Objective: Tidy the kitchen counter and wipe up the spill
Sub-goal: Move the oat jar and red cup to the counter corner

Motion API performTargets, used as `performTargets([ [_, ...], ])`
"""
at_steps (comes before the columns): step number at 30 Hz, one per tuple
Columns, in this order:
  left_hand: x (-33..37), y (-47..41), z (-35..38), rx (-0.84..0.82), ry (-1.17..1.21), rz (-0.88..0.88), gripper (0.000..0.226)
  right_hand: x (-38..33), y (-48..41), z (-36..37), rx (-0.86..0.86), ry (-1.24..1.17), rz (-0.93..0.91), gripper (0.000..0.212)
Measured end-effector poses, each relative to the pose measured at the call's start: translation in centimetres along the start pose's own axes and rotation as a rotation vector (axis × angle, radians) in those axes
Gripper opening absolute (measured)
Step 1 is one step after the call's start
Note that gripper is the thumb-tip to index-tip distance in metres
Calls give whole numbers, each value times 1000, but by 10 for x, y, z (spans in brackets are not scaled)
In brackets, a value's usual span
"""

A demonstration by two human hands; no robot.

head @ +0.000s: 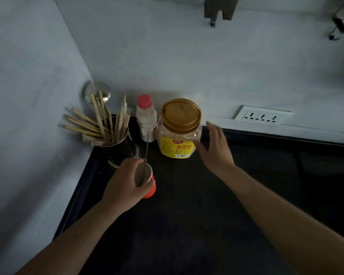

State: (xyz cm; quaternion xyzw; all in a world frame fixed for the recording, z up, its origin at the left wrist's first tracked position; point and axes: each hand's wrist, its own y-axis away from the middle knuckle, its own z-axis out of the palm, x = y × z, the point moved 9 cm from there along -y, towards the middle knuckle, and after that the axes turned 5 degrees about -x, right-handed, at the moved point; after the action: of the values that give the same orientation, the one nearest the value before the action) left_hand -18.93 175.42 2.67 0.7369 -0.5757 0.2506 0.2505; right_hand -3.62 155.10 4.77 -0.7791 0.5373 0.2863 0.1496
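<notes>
At the far left corner of the tabletop (187,215), where two pale walls meet, a metal holder (119,149) stands upright, filled with chopsticks (91,124) and a ladle (99,92). Just right of the holder stands a bottle (146,118) with a red cap, and touching or just beside the bottle stands a jar (179,135) with a gold lid and a yellow label. Near the holder, on its near side, the left hand (125,183) grips a red cup (150,190) from above, fingers curled round the rim and thumb pressed on the right wall. A spoon (146,143) stands in the cup, its handle leaning toward the far side across the bottle. The right hand (216,151) is just right of the jar, palm down, fingers straight and spread, holding nothing; the thumb lies at the jar's label edge, but whether it touches cannot be told. A socket (262,116) is set in the far wall, right of the jar.
</notes>
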Motion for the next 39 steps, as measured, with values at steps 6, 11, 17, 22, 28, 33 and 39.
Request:
performTargets([
  [6, -5, -12, 26, 11, 37, -53, 58, 46, 47, 78, -314, 189, -13, 65],
  [11, 0, -23, 34, 50, -22, -9, 57, 77, 62, 123, -470, 424, 38, 66],
  [17, -3, -48, 40, 61, -56, 25, 58, 88, 70, 134, -411, 481, -7, 65],
  [22, -3, -68, 45, 54, -62, 66, 56, 91, 70, 135, -404, 466, 1, 67],
  [28, -3, -69, 48, 57, -48, 107, 60, 87, 70, 134, -417, 460, 19, 65],
  [33, -6, -59, 48, 54, -104, 138, 66, 85, 69, 130, -420, 454, 20, 65],
  [39, -11, -51, 42, 5, -101, 100, 82, 68, 60, 115, -373, 366, 97, 63],
])
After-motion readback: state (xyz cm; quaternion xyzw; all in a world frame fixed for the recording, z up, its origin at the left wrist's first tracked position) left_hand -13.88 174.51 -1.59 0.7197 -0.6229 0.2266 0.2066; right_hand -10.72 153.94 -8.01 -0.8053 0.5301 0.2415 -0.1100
